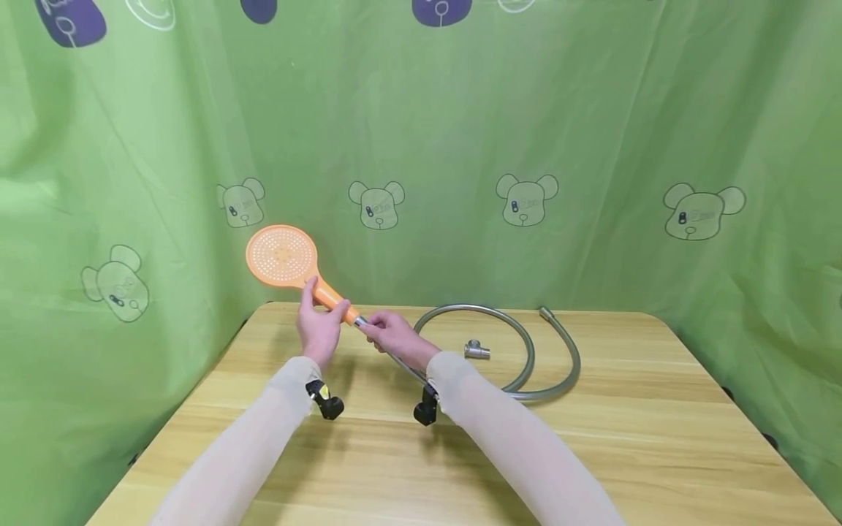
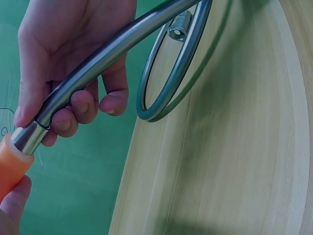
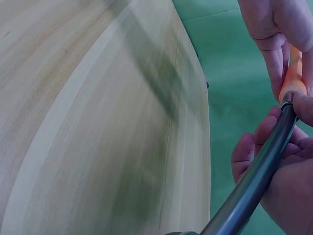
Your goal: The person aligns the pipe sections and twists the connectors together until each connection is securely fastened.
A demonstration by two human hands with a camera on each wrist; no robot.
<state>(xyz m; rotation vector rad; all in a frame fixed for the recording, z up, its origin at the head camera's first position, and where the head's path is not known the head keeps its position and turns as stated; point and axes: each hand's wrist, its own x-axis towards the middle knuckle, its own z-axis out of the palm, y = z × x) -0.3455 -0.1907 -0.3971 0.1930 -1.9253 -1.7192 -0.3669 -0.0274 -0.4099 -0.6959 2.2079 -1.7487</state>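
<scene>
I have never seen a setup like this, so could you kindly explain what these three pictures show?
There is no machine here, only a person working bare-handed. The wide picture is taken from the head, looking forward and down. The two close ones come from the left wrist camera and the right wrist camera. The left hand holds an orange shower head; the right hand grips a grey hose where it meets the shower head. The rest of the hose curves across the wooden table, with a small metal fitting lying inside its loop. Behind hangs a green curtain.
</scene>
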